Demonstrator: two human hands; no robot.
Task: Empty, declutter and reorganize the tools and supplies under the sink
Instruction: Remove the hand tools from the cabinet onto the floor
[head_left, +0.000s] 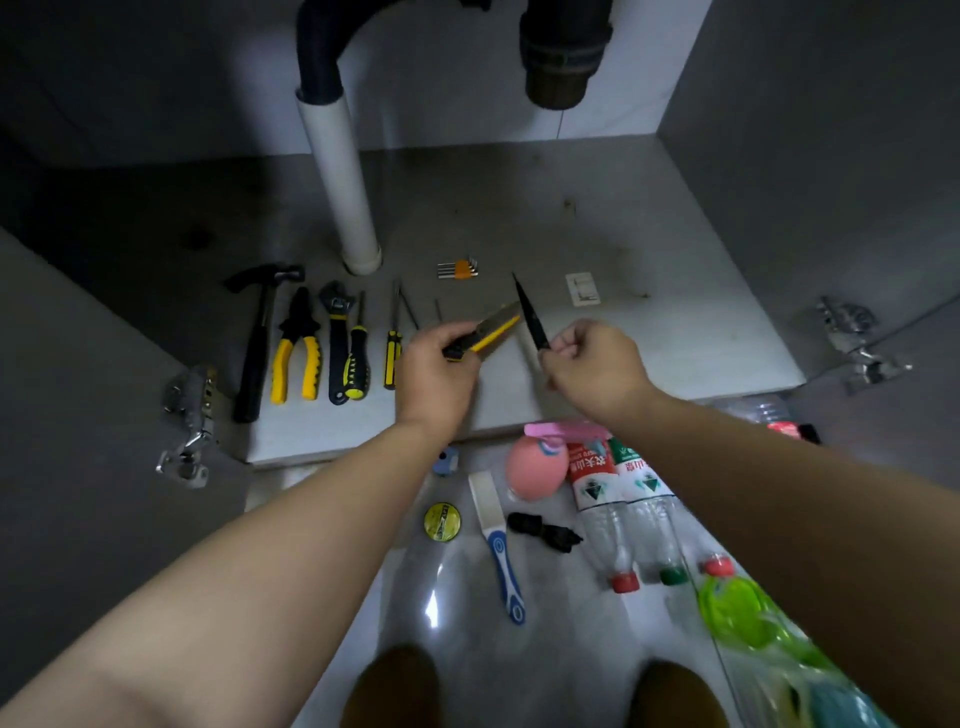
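My left hand (435, 375) grips a yellow and black utility knife (485, 332) above the cabinet floor (649, 332). My right hand (592, 364) pinches a thin black pointed tool (530, 312), tip up and away. A row of tools lies to the left: a hammer (260, 338), yellow pliers (296, 348), an adjustable wrench (337, 343), two screwdrivers (357, 358) (393, 343). An orange hex key set (458, 269) lies behind my hands.
A white drain pipe (337, 176) rises from the cabinet floor. A white switch plate (582, 289) lies right of it. On the tiles below lie plastic bottles (618, 509), a pink ball (535, 467), a blue scraper (498, 540), yellow tape (442, 521), green packaging (743, 613).
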